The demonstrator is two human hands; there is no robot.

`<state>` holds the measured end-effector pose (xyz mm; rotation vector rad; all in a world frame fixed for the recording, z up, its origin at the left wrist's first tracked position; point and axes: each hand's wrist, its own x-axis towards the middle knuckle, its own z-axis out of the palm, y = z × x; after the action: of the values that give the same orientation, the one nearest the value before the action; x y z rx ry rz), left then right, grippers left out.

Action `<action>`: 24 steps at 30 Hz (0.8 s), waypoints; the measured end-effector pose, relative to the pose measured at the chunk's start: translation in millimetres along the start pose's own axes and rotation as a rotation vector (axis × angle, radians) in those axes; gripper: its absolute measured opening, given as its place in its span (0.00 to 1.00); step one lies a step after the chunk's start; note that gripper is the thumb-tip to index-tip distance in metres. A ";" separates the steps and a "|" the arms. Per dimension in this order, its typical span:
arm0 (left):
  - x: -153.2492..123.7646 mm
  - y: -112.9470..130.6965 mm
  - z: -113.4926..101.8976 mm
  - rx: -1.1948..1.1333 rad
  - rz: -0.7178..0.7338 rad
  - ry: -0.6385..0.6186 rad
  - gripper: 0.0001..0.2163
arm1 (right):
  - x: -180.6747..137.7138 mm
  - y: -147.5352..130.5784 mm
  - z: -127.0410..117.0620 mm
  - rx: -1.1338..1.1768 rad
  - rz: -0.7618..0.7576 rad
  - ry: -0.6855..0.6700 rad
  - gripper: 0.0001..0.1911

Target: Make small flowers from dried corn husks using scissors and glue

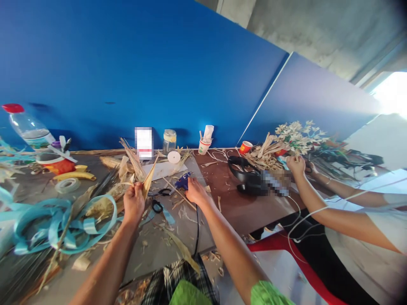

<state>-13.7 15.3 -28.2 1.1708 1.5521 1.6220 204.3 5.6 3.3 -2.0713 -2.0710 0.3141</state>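
My left hand pinches a pale, pointed dried corn husk, its tip sticking up to the right. My right hand is closed on a blue glue gun just above the table; a black cord hangs down from it. Part of the gun is hidden behind my fingers. Between my hands lie black-handled scissors. Close by the left hand, more dried husks are piled up. A long loose husk strip is at the table's near edge.
Light-blue ribbon is coiled at left, near a tape roll and a red-capped bottle. A glass jar and a paper cup stand along the blue partition. Black headphones and a co-worker's hands are at right.
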 end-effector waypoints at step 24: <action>-4.2 4.6 -0.3 0.019 -0.011 -0.060 0.16 | -7.7 13.5 -20.2 0.380 -0.237 0.346 0.15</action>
<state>-11.4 10.8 -24.5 1.2079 1.5368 1.5543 223.0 -1.9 18.9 -1.5226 -1.8514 0.2639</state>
